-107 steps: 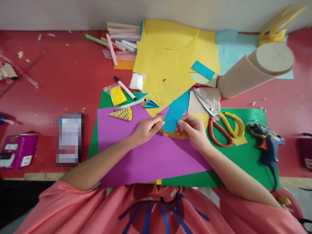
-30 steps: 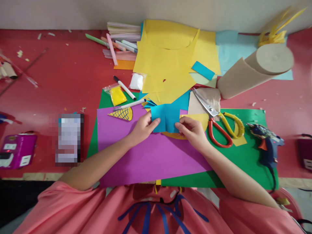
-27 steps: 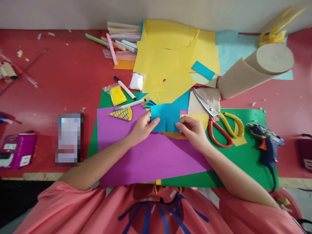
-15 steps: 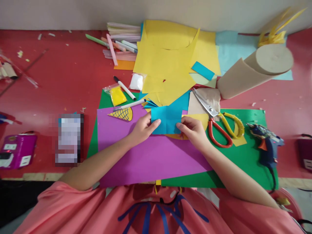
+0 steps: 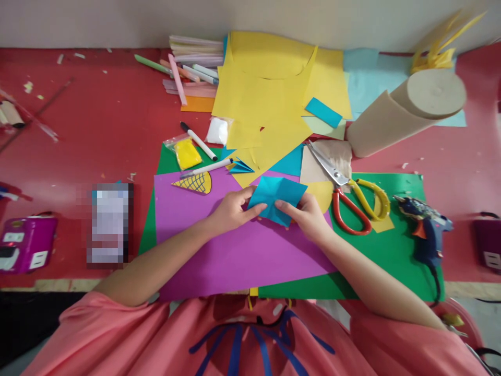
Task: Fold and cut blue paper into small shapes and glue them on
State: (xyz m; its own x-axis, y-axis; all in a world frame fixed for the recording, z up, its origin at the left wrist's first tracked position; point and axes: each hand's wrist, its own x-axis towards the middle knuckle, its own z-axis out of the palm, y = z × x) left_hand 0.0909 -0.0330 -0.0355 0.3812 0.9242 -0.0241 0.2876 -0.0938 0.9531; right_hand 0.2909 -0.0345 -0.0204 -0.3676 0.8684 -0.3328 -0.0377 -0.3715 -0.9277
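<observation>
A creased blue paper square (image 5: pixel 277 197) is held just above a purple sheet (image 5: pixel 235 245) in the middle of the table. My left hand (image 5: pixel 234 210) pinches its left corner between thumb and fingers. Its lower right edge is pinched by my right hand (image 5: pixel 307 215). The square is turned so that one corner points toward me. Under the purple sheet lies a green sheet (image 5: pixel 391 250).
Red and yellow scissors (image 5: pixel 348 190) lie just right of my hands, a blue glue gun (image 5: pixel 425 230) farther right. Yellow paper sheets (image 5: pixel 270 94), markers (image 5: pixel 195 140), a drawn yellow cone cutout (image 5: pixel 194 183), a beige foam roll (image 5: pixel 410 112) and a purple box (image 5: pixel 23 250) surround them.
The blue square, held flat and straight a moment ago, has been rotated clockwise between both hands. The camera shifted slightly.
</observation>
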